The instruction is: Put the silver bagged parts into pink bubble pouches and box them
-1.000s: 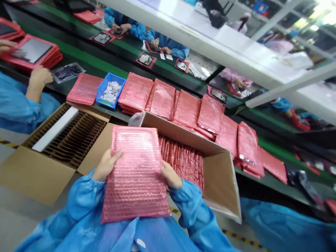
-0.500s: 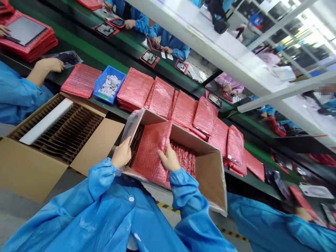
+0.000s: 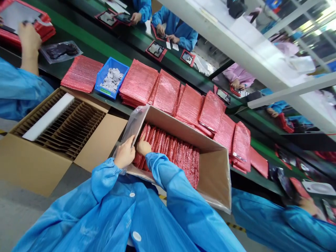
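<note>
My left hand [image 3: 125, 153] is closed around the left end of a cardboard box [image 3: 214, 175] lined with clear plastic. Inside it stands a row of red bubble-wrap pouches [image 3: 174, 154], packed upright side by side. My right hand [image 3: 144, 145] is down in the box at the row's left end, its fingers curled at the top of a pouch there. Some of its fingertips are hidden among the pouches. The right end of the box shows bare cardboard.
Stacks of red bubble-wrap pouches [image 3: 168, 91] line the bench behind the box. A blue bin [image 3: 101, 82] holds small white pieces. At left stands an open carton [image 3: 42, 164] with cardboard dividers and a white foam strip [image 3: 49, 117]. Co-workers in blue sit on both sides.
The pouch my right hand held across the box has gone down into the row. That hand has moved left and lower. My left hand keeps its hold on the box end.
</note>
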